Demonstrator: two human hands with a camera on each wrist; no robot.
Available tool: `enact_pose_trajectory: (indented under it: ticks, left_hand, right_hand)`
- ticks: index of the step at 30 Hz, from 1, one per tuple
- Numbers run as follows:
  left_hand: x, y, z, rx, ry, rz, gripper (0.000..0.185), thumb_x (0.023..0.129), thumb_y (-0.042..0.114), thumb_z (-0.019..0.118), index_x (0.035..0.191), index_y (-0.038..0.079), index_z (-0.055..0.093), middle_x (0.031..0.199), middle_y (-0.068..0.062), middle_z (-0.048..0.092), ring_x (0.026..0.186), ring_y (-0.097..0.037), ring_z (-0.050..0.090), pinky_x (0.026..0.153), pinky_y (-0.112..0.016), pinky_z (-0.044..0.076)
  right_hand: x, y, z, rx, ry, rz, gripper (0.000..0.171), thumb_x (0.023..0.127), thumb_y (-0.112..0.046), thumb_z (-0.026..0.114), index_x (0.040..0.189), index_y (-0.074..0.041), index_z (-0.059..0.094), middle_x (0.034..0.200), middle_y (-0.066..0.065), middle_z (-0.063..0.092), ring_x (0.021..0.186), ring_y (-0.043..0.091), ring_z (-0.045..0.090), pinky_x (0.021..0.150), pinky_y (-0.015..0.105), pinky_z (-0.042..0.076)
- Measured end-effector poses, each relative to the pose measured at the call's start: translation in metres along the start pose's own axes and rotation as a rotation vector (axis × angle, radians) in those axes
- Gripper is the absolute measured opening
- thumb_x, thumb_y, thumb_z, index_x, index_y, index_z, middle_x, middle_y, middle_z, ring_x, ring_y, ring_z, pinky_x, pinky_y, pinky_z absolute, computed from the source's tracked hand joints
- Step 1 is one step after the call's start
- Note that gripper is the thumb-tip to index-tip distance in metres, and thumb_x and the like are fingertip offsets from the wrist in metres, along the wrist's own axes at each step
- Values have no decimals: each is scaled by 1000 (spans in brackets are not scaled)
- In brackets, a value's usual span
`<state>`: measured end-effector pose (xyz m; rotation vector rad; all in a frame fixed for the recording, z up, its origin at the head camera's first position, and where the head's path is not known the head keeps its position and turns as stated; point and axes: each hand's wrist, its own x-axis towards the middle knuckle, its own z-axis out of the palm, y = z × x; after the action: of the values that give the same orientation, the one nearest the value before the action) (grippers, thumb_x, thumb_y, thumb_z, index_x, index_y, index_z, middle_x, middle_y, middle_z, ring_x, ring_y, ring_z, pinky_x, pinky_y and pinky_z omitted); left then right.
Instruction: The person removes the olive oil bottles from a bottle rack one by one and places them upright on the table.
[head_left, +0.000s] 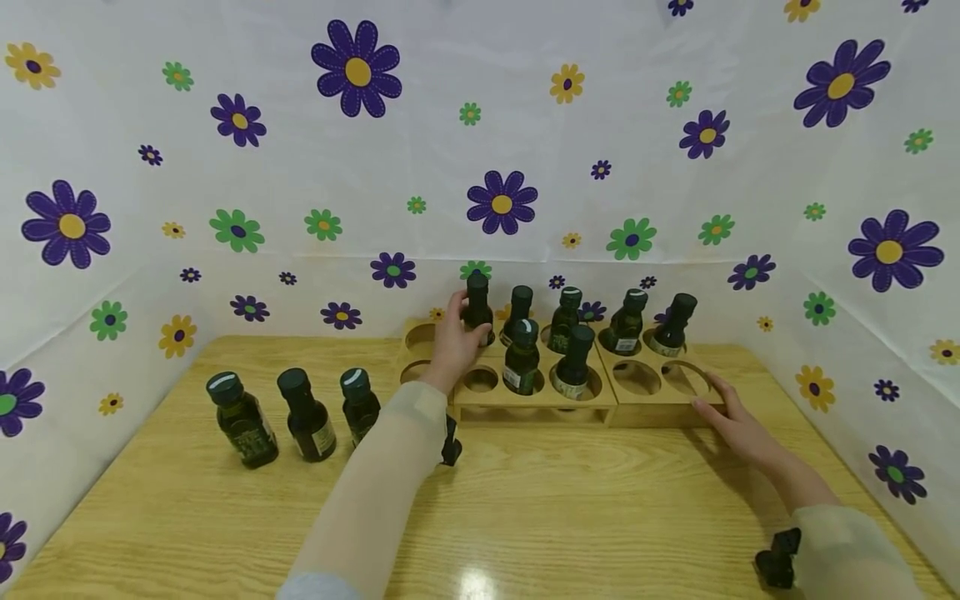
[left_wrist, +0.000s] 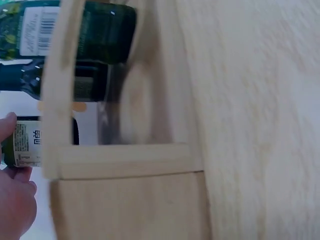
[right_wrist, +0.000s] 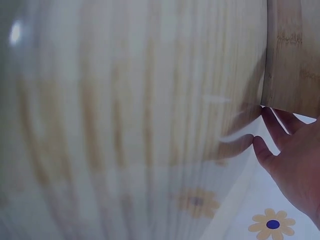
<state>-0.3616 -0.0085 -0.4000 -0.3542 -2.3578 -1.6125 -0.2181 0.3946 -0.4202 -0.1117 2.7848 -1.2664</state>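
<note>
My left hand grips a dark green bottle with a black cap, upright over the back row of a wooden bottle rack. The bottle's pale label shows in the left wrist view. Several similar bottles stand in the rack's round holes, among them a front-row bottle and a tilted bottle at the back right. At the rack's front right corner rests my right hand, its fingers at the side and its thumb by the front edge. In the right wrist view the fingers look nearly straight.
Left of the rack, three more bottles stand on the wooden table: a left bottle, a middle bottle and a right bottle partly behind my forearm. A white flowered cloth rises behind the rack and along both sides.
</note>
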Motion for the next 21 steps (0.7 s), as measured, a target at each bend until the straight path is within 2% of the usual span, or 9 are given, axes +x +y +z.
enact_pose_trajectory:
  ticks: [5,12,21]
  left_hand:
    - [-2,13,-3,-30,23,20,56,92,7,68,140,13,40,137,-20,52,124,-34,50,106,-48,37]
    - [-11,29,-11,-85,73,61,55,92,4,67,140,12,41,137,-18,51,125,-33,49,97,-47,46]
    - [-30,48,-21,-180,82,94,54,87,-3,70,135,6,45,130,-21,54,125,-34,50,101,-55,40]
  right_hand:
    - [-1,-1,1,-5,8,-4,74,106,-35,37,152,1,-9,148,43,-1,126,64,23,97,74,21]
    - [2,-1,2,-8,-2,-23,73,107,-34,34,151,2,-10,147,44,-3,125,64,25,96,73,23]
    - [2,1,1,-25,-5,-19,72,107,-35,33,152,0,-11,146,45,1,125,63,24,95,74,24]
